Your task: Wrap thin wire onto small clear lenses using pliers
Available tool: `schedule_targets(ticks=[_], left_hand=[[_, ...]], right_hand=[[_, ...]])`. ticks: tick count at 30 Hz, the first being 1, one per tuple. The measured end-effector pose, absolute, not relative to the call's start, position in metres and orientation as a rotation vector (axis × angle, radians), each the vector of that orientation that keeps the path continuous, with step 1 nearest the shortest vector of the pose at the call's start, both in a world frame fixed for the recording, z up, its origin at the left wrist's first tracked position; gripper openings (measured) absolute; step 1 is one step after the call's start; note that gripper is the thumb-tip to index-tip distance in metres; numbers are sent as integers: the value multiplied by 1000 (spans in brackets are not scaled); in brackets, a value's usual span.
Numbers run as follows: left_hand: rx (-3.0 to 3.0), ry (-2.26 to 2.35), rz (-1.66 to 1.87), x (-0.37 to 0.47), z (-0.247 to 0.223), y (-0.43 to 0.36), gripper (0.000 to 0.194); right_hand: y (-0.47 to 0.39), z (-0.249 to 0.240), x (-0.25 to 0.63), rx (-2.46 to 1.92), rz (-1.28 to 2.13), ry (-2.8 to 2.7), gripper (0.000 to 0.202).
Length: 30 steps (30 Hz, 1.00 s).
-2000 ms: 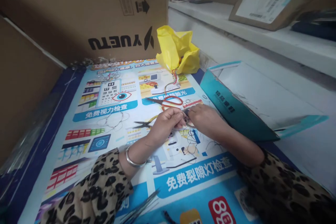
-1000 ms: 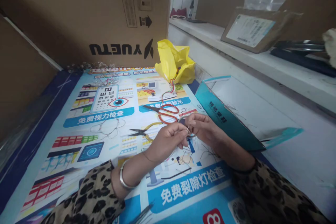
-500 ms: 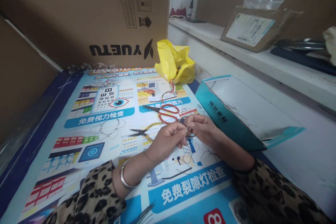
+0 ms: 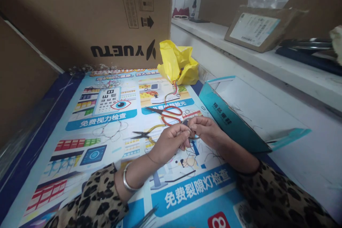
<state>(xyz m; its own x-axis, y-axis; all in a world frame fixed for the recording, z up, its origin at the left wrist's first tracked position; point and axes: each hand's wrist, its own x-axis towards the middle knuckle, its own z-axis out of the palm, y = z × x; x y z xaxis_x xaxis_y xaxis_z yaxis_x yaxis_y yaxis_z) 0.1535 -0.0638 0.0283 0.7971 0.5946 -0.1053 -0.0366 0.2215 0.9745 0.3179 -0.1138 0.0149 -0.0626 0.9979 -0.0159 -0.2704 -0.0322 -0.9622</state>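
Fingertips to fingertips, my left hand [image 4: 172, 139] and my right hand [image 4: 207, 130] meet over the printed sheet. Both are closed in a pinch on a thin cord [image 4: 189, 130], mostly covered by the fingers. Partly hidden behind them lies a dark round thing [image 4: 186, 122] whose kind I cannot make out. Scissors with red handles [image 4: 171, 114] rest just beyond my left hand, blades pointing left. Left of that hand are pliers with yellow handles [image 4: 149, 136]. Loose thin cords [image 4: 211, 155] lie below the right hand, and more looped cords [image 4: 113, 130] lie farther left.
A yellow plastic bag [image 4: 178, 62] with coloured cords stands at the back. To the right, an open teal box [image 4: 223, 115] holds thin strands. A large cardboard box [image 4: 107, 17] blocks the far side. Along the right runs a white ledge [image 4: 213, 32] with a parcel [image 4: 253, 30].
The fingers have shifted very slightly around the pinched cord. Tools, bag and boxes stay where they were.
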Motion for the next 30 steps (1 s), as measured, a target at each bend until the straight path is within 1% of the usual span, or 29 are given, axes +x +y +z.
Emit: schedule_targets(ticks=[11, 18, 21, 27, 30], left_hand=[[1257, 538, 472, 154, 27, -62, 20], [1245, 557, 474, 155, 27, -62, 21], [1229, 553, 463, 154, 27, -61, 20], [1228, 537, 442, 154, 25, -60, 20], [1224, 520, 434, 154, 22, -59, 20]], right_hand=[[-115, 16, 316, -1048, 1311, -1071, 17], [-115, 15, 316, -1131, 1164, -1158, 17], [-116, 17, 316, -1203, 1028, -1254, 16], [-119, 25, 316, -1321, 583, -1531, 9], [-120, 27, 316, -1319, 474, -1603, 6]])
